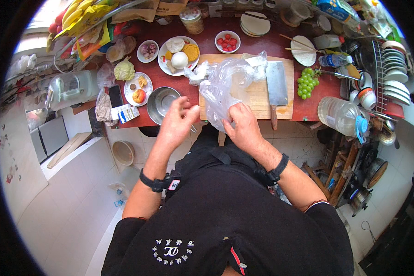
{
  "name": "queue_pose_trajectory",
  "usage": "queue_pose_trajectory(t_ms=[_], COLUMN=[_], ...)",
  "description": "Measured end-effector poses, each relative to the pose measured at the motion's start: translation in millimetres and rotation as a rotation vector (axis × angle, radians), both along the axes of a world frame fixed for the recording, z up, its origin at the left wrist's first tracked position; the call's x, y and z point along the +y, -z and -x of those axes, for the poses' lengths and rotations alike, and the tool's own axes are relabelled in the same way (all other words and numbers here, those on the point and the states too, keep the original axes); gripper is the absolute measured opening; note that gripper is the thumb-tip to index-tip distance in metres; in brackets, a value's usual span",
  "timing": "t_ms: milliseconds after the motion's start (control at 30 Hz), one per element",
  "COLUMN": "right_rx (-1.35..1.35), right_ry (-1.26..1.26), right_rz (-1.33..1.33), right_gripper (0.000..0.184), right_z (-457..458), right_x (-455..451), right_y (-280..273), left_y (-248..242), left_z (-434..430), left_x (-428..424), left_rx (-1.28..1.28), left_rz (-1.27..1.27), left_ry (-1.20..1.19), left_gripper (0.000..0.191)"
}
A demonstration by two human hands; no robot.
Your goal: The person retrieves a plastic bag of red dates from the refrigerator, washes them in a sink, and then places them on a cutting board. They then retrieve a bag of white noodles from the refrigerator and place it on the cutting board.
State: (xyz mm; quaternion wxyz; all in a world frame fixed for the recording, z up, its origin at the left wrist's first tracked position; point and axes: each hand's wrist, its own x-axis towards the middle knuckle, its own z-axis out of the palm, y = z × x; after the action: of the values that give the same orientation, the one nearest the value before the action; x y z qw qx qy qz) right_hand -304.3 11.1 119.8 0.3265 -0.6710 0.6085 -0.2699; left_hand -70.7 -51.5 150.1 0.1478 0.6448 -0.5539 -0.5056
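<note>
My right hand pinches the lower edge of a clear plastic bag, which lies crumpled over a wooden cutting board. Fingers apart and holding nothing, my left hand hovers near the table's front edge, slightly blurred. It overlaps the view of a steel pan. Crumpled white wrapping rests at the bag's left, with more at its upper right. To the right of the bag, a cleaver lies flat on the board, its wooden handle over the front edge. Whether the bag contains anything is unclear.
Behind the board stand a mixed food plate and a bowl of cherry tomatoes. Green grapes, a flour bowl with chopsticks and a large water jug are right. A fruit plate and phone lie left.
</note>
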Motion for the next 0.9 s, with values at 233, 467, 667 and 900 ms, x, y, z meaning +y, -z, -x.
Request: queue_pose_trajectory(t_ms=[233, 467, 667, 900], right_rx=[-0.089, -0.7, -0.521, -0.99], right_ry=[-0.097, 0.346, 0.256, 0.597], right_rz=[-0.077, -0.536, -0.868, -0.769], right_gripper=[0.018, 0.033, 0.026, 0.016], right_z=[1, 15, 30, 49], right_x=[-3, -26, -40, -26], right_y=[2, -18, 5, 30], left_y=[23, -6, 1, 33], left_z=[33, 60, 75, 76], left_x=[-12, 15, 32, 22], left_rx=[0.132, 0.151, 0.063, 0.1], left_rz=[-0.098, 0.441, 0.292, 0.261], left_ry=[0.115, 0.408, 0.659, 0.339], left_gripper=[0.036, 0.022, 0.029, 0.031])
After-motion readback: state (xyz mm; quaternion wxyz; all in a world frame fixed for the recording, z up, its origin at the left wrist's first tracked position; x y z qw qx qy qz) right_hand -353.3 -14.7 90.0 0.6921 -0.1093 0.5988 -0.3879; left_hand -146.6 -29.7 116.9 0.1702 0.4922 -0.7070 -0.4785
